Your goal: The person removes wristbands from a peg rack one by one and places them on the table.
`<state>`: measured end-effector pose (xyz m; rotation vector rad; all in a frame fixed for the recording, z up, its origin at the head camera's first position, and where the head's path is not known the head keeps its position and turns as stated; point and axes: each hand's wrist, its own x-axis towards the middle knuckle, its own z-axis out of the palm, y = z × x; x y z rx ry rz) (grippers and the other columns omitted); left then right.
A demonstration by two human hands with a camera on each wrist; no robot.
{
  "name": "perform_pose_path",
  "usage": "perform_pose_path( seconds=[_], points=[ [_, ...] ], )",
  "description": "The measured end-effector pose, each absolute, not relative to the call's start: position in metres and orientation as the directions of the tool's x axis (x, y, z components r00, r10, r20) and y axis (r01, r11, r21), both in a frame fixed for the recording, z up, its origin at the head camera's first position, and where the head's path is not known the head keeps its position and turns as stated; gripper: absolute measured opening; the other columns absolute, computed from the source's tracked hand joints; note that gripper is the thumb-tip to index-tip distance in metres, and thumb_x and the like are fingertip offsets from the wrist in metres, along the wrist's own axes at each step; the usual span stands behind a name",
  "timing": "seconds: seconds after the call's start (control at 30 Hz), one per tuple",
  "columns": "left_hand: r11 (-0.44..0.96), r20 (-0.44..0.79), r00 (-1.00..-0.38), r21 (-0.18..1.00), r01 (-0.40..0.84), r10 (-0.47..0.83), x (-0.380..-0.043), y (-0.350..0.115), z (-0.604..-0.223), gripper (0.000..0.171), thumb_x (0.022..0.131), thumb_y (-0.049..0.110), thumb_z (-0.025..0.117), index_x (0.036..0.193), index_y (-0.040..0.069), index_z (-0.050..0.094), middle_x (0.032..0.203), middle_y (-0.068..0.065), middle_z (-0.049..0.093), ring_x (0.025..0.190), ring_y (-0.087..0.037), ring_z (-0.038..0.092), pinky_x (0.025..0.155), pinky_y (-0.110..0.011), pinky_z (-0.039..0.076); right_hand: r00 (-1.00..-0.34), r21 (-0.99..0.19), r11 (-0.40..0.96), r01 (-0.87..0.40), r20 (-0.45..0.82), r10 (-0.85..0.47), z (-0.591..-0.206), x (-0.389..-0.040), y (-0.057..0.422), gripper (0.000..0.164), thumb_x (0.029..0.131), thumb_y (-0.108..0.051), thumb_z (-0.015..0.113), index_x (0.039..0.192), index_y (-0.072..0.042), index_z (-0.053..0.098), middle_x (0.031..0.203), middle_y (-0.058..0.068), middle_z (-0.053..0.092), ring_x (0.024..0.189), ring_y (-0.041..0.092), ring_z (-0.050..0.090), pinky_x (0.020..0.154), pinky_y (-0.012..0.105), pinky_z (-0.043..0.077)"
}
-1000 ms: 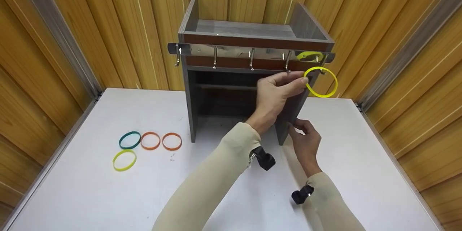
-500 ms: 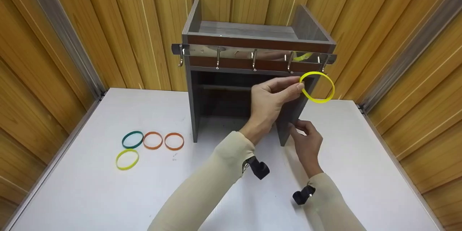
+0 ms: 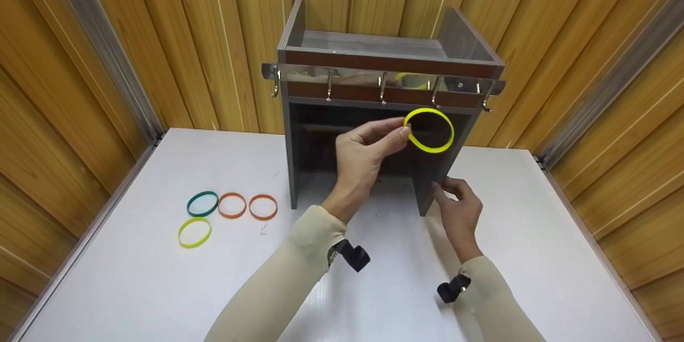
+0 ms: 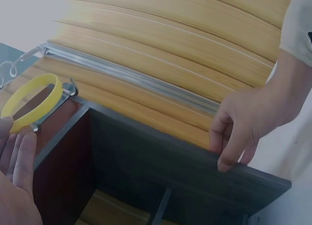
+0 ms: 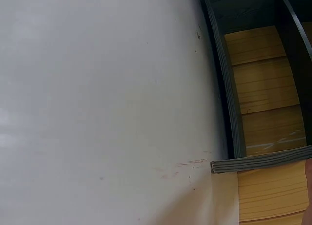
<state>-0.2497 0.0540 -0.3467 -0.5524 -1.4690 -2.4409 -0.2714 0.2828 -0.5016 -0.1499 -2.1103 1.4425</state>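
Note:
My left hand (image 3: 359, 156) pinches a yellow wristband (image 3: 452, 132) between thumb and fingertips. The band is held up in front of the rack's dark opening, below the metal hook rail (image 3: 355, 77) and apart from the hooks in the head view. A grey wooden rack (image 3: 368, 41) carries this rail along its front. Low on the right, my right hand (image 3: 463, 216) holds the front edge of the rack's side panel (image 4: 161, 154). The left wrist view shows its thumb over that edge. Only a sliver of the right hand (image 5: 308, 196) appears in the right wrist view.
On the white table (image 3: 133, 278), left of the rack, lie a green wristband (image 3: 188, 208), two orange wristbands, one (image 3: 220, 209) beside the green and another (image 3: 251, 211) to its right, and a second yellow wristband (image 3: 180, 236). Wood-patterned walls (image 3: 214, 43) enclose the back and sides.
My left hand has moved left and slightly down with the yellow wristband, away from the rightmost hook. The right hand keeps its hold on the side panel. The head view has shifted slightly.

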Motion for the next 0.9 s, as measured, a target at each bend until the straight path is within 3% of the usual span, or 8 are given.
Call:
perform_pose_path(
  seconds=[0.43, 0.9],
  points=[
    [-0.387, 0.407, -0.908, 0.825, 0.412, -0.099, -0.242, 0.001, -0.375, 0.021, 0.091, 0.004, 0.085, 0.111, -0.001, 0.08, 0.105, -0.017, 0.078, 0.096, -0.038, 0.077, 0.089, -0.044, 0.064, -0.825, -0.876, 0.396, -0.276, 0.427, 0.37, -0.502, -0.271, 0.283, 0.015, 0.095, -0.005, 0.08, 0.107, 0.002, 0.074, 0.107, 0.012, 0.075, 0.098, 0.009, 0.069, 0.079, 0.014, 0.057],
    [-0.283, 0.297, -0.923, 0.889, 0.361, -0.245, -0.232, -0.067, -0.401, 0.021, 0.091, 0.003, 0.085, 0.111, -0.001, 0.081, 0.105, -0.016, 0.078, 0.091, -0.026, 0.079, 0.088, -0.039, 0.064, -0.828, -0.878, 0.41, -0.247, 0.411, 0.382, -0.499, -0.269, 0.278, 0.015, 0.095, -0.003, 0.08, 0.108, 0.002, 0.075, 0.106, 0.014, 0.076, 0.096, 0.006, 0.069, 0.082, 0.017, 0.054]
  ],
)
